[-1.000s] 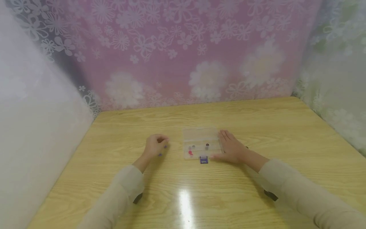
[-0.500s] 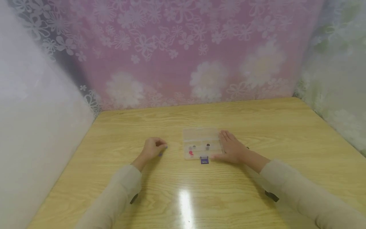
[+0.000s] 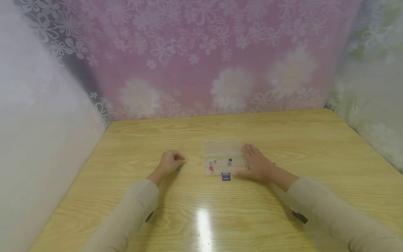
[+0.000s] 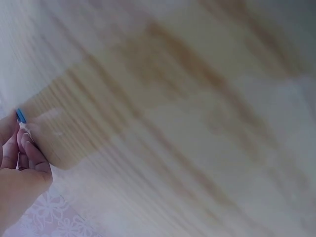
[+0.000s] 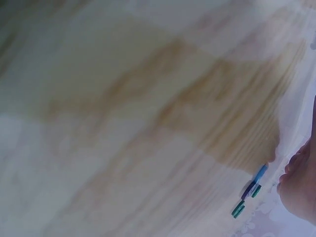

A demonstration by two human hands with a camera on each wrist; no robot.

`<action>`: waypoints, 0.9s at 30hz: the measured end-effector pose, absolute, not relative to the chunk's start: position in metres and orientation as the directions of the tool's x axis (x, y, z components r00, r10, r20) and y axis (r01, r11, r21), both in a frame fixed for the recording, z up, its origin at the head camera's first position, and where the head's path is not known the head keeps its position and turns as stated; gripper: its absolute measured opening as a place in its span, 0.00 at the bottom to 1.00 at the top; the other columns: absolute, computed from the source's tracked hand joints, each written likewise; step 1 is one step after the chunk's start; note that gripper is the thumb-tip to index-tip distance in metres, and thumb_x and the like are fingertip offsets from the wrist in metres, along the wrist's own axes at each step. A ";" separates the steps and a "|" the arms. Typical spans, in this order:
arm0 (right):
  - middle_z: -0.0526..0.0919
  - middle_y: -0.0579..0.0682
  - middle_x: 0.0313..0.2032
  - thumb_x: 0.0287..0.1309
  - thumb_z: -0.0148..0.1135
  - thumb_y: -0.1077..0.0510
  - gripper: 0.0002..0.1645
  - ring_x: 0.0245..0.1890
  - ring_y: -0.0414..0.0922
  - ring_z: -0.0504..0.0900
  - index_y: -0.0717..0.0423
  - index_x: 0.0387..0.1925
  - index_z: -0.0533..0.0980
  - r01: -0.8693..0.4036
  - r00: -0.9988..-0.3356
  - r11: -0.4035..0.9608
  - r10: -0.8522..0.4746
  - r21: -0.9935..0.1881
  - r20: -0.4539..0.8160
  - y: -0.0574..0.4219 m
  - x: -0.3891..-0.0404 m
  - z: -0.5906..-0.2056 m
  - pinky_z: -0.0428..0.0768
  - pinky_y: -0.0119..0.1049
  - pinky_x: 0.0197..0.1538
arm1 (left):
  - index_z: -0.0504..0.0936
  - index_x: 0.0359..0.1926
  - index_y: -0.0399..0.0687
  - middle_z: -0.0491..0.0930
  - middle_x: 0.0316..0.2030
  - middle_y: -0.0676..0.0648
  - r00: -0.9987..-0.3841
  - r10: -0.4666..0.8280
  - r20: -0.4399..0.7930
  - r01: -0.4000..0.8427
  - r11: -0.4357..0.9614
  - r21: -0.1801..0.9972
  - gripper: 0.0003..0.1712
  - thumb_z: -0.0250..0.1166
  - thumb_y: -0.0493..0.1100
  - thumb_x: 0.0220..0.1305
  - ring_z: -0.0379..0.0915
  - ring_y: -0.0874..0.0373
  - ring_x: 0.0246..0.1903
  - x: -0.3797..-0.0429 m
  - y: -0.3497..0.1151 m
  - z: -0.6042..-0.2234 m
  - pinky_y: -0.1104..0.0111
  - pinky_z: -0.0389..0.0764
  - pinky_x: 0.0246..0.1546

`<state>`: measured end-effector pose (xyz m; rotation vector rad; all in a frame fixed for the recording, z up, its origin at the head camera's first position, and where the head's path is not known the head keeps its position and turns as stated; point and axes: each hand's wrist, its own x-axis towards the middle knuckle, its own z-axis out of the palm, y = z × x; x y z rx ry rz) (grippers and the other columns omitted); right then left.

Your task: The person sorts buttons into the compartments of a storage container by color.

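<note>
A clear plastic box lies with its lid raised on the table, a purple latch at its front. Inside are a red piece and dark round pieces. My right hand rests along the box's right side, fingers straight and thumb near the front edge. To the left of the box, my left hand pinches a small blue piece between thumb and finger. Another small blue-purple piece lies on the table just below that hand.
Small blue, purple and green pieces lie on the table beside the right hand; in the head view the right wrist mostly hides them. The wood-grain table ends at a pink floral curtain behind.
My left fingers have closed over the farther small blue piece, which showed on the table earlier. The right hand and the box have stayed in place.
</note>
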<state>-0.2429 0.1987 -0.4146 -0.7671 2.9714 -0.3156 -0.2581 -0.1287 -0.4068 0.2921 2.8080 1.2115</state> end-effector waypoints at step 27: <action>0.45 0.72 0.69 0.52 0.52 0.27 0.64 0.70 0.64 0.43 0.76 0.66 0.45 -0.476 -0.873 0.857 -0.487 -0.196 -0.009 0.199 -0.245 -0.417 0.46 0.55 0.71 | 0.78 0.29 0.35 0.80 0.37 0.40 -0.978 0.202 -0.043 0.117 0.712 0.692 0.11 0.63 0.41 0.60 0.70 0.55 0.36 -0.260 -0.128 -0.403 0.67 0.75 0.39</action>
